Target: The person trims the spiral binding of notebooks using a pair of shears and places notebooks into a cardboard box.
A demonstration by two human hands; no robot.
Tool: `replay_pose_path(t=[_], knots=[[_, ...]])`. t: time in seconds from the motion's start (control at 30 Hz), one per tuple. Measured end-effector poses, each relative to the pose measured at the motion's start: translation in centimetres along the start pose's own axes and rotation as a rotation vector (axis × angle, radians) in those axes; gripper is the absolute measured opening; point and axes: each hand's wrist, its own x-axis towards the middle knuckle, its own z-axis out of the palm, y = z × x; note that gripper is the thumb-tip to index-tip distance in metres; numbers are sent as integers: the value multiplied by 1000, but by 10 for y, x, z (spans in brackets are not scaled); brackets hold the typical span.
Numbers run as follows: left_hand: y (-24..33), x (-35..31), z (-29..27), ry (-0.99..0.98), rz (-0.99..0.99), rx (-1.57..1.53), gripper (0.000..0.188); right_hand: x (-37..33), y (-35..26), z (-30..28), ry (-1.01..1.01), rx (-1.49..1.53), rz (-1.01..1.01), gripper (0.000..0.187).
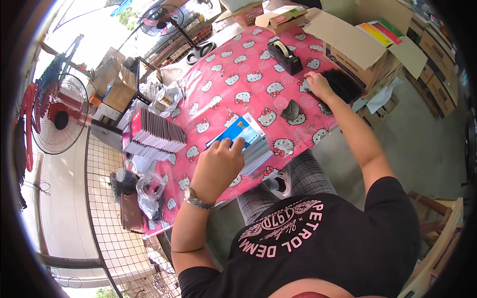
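My left hand (218, 161), with a watch at its wrist, lies over a blue-covered booklet (238, 130) on top of a small stack near the table's front edge. Its fingers are bent down on the cover; the thumb is hidden. Pale page edges (259, 158) show at the stack's near side. Farther off to the right, my right hand (319, 84) is closed beside a bundle of thin black strands (343, 85). What its fingers pinch is too small to make out. Between the hands lies a small dark grey curved piece (291, 111).
A tall stack of booklets (154, 134) stands at the left on the pink patterned tablecloth (208, 107). A black tape dispenser (285, 57) and an open cardboard box (348, 59) are at the far right. Plastic bags (151, 193) and a fan (60, 116) are at the left.
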Motion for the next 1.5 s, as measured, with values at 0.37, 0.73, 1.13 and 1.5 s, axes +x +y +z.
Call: replay_pose_path(t=[0.37, 0.73, 1.13, 1.5], knots=[[-26, -12, -7, 52, 46, -267, 24, -180, -229, -26, -1119, 894, -235, 43], [-48, 5, -31, 244, -75, -119, 20, -153, -246, -54, -666, 1077, 36, 31], [-13, 8, 11, 527, -234, -63, 20, -169, -256, -35, -290, 336, -375, 77], [-2, 15, 9, 530, -216, -112, 20, -102, -267, -63, -422, 625, -391, 45]])
